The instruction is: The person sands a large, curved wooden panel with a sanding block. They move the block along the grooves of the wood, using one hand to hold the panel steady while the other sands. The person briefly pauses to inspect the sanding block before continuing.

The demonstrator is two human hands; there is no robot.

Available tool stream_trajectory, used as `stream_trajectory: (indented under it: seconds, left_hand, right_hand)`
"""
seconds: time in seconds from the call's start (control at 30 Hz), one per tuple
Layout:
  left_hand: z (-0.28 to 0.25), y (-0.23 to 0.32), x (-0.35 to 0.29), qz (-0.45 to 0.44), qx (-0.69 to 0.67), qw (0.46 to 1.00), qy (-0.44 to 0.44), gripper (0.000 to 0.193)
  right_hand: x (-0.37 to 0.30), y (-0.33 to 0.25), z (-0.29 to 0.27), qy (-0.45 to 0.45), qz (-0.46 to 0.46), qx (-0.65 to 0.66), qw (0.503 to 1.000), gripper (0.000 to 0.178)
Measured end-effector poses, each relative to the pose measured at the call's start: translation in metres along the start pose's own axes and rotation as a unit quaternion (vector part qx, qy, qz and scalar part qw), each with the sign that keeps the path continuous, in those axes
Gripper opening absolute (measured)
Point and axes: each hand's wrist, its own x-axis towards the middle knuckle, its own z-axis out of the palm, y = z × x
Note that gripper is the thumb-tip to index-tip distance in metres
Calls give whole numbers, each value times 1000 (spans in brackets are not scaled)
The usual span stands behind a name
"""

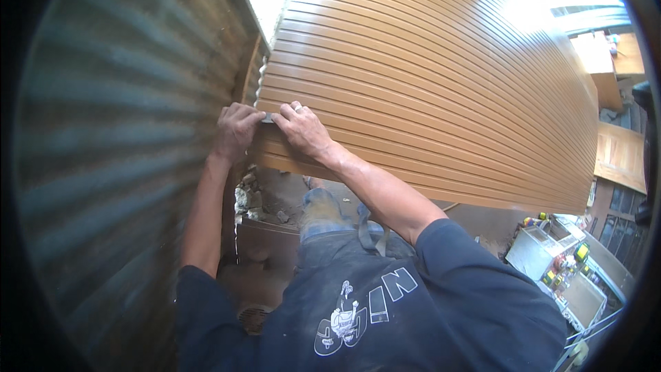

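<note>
A small flat grey piece [268, 118] bridges the gap between my two hands; its kind is too small to tell. My left hand [238, 129] is closed with its fingertips at the piece's left end. My right hand [301, 128], a ring on one finger, pinches the right end. Both hands are at the left edge of a large brown ribbed panel [413, 89], near its lower left corner. The fingers partly hide the grey piece.
Close on my left rises a corrugated metal sheet [131, 151] with a brown post [253, 72] along its edge. Rubble [249, 196] lies beneath the panel's corner. At the right are a metal cart [540, 248] with several tools and a wooden panel [620, 155].
</note>
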Motion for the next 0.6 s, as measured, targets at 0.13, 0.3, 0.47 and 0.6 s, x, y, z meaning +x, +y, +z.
stream_trajectory:
  seconds: [0.13,0.3,0.47,0.6]
  left_hand:
    - [34,62,29,70,-44,995,-61,24]
    - [96,158,82,195,-135,969,-64,33]
    - [151,273,121,250,-190,942,-117,31]
    - [194,373,151,262,-210,933,-128,32]
  right_hand:
    - [-70,27,-52,-1,43,-43,998,33]
    - [-176,74,-117,28,110,-67,991,30]
    - [-290,114,-174,54,200,-115,971,24]
    - [-371,149,-229,75,232,-142,959,24]
